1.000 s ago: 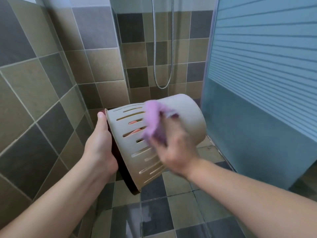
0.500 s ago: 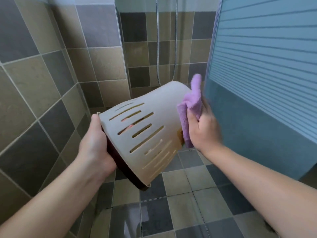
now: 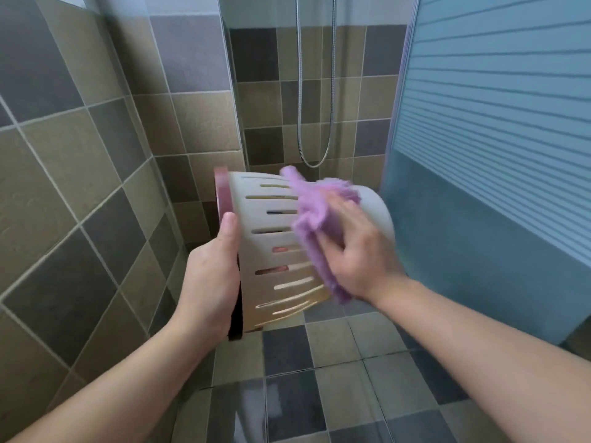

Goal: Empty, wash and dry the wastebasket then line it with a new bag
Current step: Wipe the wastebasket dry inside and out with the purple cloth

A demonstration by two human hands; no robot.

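The wastebasket [image 3: 271, 219] is smooth matt plastic, cream, with a pink plastic rim. On its side lies a purple cloth [image 3: 315, 219], soft and fuzzy. Below the wastebasket the floor tiles [image 3: 287, 404] shine, glossy. Behind it hangs a ribbed metal hose [image 3: 300, 91].

Floor [image 3: 339, 372] is just small square tiles, grey and beige mixed, light grout lines. Looks wet and shiny near the bottom middle, with a pale reflection on it. It runs up to the tiled wall [image 3: 80, 187] on the left.
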